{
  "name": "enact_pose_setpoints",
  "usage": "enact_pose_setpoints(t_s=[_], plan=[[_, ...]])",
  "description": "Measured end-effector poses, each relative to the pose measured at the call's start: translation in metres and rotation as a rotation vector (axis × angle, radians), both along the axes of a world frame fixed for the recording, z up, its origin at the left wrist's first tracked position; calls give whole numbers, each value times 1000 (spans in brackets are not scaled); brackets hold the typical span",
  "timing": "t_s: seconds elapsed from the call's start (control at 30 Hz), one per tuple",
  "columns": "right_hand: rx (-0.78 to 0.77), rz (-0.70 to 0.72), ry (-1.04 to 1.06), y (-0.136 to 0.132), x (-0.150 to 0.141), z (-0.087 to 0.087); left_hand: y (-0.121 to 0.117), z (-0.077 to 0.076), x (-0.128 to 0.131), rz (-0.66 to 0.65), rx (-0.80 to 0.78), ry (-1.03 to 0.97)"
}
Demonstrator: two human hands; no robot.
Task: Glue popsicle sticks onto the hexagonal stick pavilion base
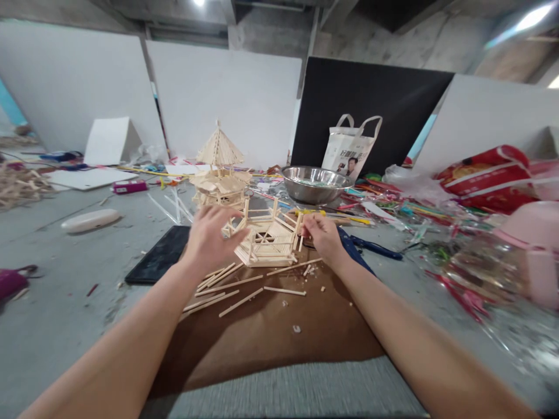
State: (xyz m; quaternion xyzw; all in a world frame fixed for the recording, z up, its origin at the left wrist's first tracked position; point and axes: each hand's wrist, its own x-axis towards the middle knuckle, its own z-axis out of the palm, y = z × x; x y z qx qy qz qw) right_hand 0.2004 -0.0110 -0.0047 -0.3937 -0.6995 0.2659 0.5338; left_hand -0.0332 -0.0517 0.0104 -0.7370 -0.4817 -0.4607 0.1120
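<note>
A small frame [273, 256] built of pale wooden sticks stands on a brown sheet [279, 337], with short posts around its rim. My left hand [212, 234] is at its left side, thumb and fingers spread apart with nothing visible between them; whether it touches the frame I cannot tell. At the right side, my right hand [322, 234] pinches a short wooden stick [301, 242], which points down close to a corner post. Several loose sticks [229, 285] lie in front of the frame. Behind it rises a tiered stick pavilion [219, 148] with a pointed roof.
A steel bowl [317, 189] and a white bag [349, 148] stand behind, to the right. Blue-handled pliers [378, 247] lie right of the sheet, near a pink-lidded jug [535, 256]. A black tablet-like slab [159, 256] and a white oval object [91, 221] are left.
</note>
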Motion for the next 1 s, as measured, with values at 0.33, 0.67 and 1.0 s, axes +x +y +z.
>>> enact_pose_setpoints(t_s=[0.33, 0.67, 1.0], plan=[[119, 122, -527, -6, -2, -10, -1, -26, 20, -28, -61, 305], [153, 37, -593, -8, -5, -12, -1, -27, 21, 43, -49, 298], [146, 36, -603, -8, -5, -13, 2, -29, 21, 49, 59, 305]])
